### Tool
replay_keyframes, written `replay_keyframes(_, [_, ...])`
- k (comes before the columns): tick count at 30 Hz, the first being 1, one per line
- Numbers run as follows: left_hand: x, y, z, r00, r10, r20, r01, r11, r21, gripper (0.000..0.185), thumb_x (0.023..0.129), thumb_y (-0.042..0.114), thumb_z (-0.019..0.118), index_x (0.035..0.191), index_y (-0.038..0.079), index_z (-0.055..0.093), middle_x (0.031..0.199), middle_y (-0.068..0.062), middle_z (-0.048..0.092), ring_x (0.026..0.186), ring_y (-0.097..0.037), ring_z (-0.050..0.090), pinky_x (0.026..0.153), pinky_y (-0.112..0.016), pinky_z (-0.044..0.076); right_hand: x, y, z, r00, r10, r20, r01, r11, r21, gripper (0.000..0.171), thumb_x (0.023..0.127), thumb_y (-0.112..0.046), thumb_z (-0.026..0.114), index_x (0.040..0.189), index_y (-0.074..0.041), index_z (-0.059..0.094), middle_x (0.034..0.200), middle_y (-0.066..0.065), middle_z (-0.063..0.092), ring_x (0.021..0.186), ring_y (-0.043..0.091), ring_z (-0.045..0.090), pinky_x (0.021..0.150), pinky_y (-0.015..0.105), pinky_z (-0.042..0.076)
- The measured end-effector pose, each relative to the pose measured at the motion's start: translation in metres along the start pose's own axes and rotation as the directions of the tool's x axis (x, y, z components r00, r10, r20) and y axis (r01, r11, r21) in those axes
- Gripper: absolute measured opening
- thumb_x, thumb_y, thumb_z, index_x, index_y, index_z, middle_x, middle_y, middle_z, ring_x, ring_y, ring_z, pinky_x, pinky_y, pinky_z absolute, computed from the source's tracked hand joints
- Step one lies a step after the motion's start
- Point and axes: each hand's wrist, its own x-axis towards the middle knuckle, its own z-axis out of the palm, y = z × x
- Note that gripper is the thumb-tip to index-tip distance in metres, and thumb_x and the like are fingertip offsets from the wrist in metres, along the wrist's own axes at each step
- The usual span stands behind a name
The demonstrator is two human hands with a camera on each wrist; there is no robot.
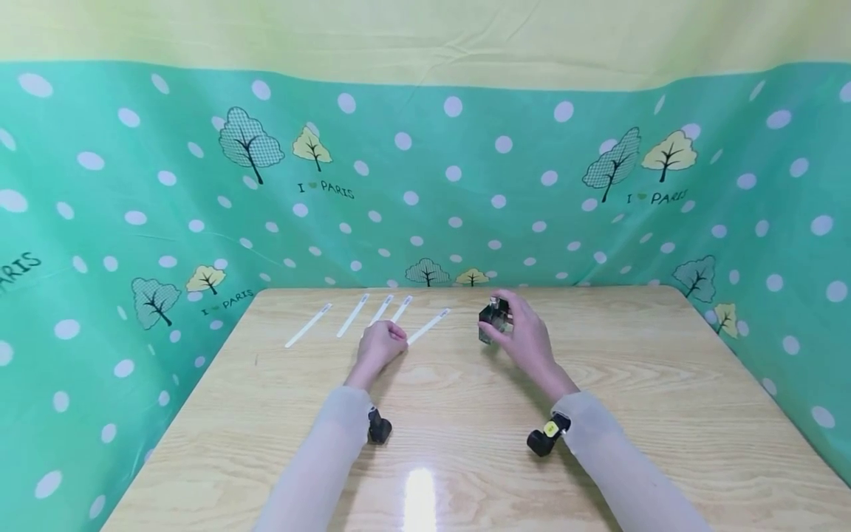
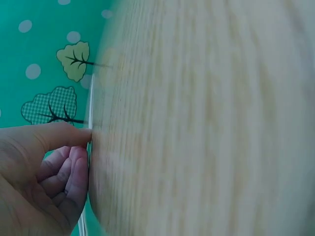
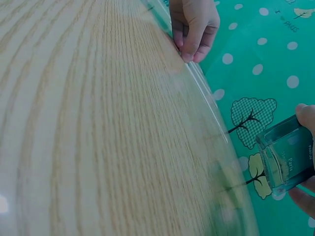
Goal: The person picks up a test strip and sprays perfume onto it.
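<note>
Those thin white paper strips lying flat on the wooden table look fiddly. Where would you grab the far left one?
Probably by an end of the far left thin white paper strip, pinched from above. It lies flat on the light wooden table, apart from its neighbours, so its long edges give little to catch, while its near end points toward the left hand.

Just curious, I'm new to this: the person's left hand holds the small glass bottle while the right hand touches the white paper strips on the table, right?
Not quite: the hands are swapped. In the head view the right hand holds the small glass bottle, and the left hand touches the white paper strips on the table.
</note>
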Motion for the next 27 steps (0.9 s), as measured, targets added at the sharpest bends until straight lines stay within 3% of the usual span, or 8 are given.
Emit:
replay_keyframes(6, [-0.0012, -0.0023, -0.0002, 1.0, 0.026, -0.017, -0.026, 1.0, -0.013, 0.01, 0.08, 0.011, 0.079, 0.088, 0.011, 0.074, 0.085, -0.004, 0.074, 0.079, -0.017, 0.066, 0.083, -0.036, 0.055, -0.0012, 0.0001, 0.0004, 1.0, -0.015, -0.005, 0.015, 1.0, 0.003, 0.064, 0.085, -0.037, 0.079, 0.138, -0.018, 0.049, 0.131, 0.014, 0.062, 0.102, 0.036, 0.066, 0.078, 0.049, 0.061])
replay_keyframes(15, [-0.0024, 0.0001, -0.0014, 1.0, 0.021, 0.002, -0.021, 1.0, 0.003, 0.005, 0.082, 0.011, 0.077, 0.087, 0.012, 0.077, 0.097, -0.007, 0.075, 0.099, -0.026, 0.066, 0.096, -0.043, 0.053, -0.0024, 0.0007, 0.0001, 0.999, -0.031, -0.009, 0.031, 1.0, 0.002, 0.064, 0.085, -0.036, 0.079, 0.138, -0.018, 0.049, 0.133, 0.012, 0.062, 0.104, 0.034, 0.066, 0.08, 0.048, 0.06])
replay_keyframes(27, [-0.0017, 0.0012, -0.0018, 0.999, 0.017, 0.039, -0.016, 0.999, -0.04, 0.009, 0.081, 0.008, 0.074, 0.089, 0.009, 0.077, 0.091, -0.008, 0.074, 0.088, -0.022, 0.064, 0.087, -0.037, 0.055, -0.0035, 0.0006, -0.0012, 1.0, -0.025, -0.013, 0.026, 1.0, 0.006, 0.063, 0.086, -0.037, 0.078, 0.139, -0.018, 0.049, 0.135, 0.013, 0.061, 0.101, 0.033, 0.066, 0.077, 0.047, 0.06])
